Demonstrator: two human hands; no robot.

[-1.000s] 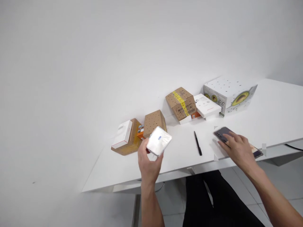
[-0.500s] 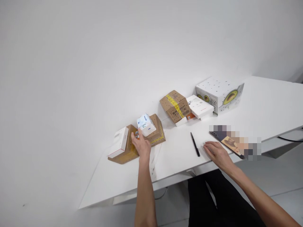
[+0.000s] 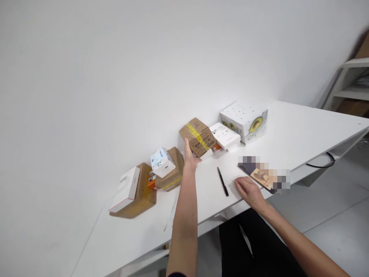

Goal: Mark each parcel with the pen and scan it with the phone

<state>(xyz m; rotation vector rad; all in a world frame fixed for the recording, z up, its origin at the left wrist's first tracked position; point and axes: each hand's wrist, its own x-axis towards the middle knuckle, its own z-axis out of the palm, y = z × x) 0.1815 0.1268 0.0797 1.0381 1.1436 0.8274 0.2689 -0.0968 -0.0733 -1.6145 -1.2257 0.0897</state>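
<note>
My left hand (image 3: 190,154) is at the lower left side of a brown cardboard box (image 3: 199,137) with yellow tape, its fingers apart. It seems to touch the box, though part of the hand is hidden from me. The box sits tilted on top of a white item and an orange one. On the table near the front edge rests my right hand (image 3: 250,191), loosely curved and holding nothing. A black pen (image 3: 222,181) lies to its left, and a dark flat item with a picture (image 3: 261,174), partly blurred out, lies to its right.
On the left, a white flat box (image 3: 125,189) lies on a brown carton (image 3: 145,198). Beside them, a blue-white pack (image 3: 162,162) tops another carton (image 3: 174,169). Further right are a white box (image 3: 225,135) and an avocado-printed box (image 3: 245,119). Shelves (image 3: 354,92) stand far right.
My left hand has moved right, from the blue-white pack to the yellow-taped box. The view has shifted, so the things appear further left. My right hand stays on the table.
</note>
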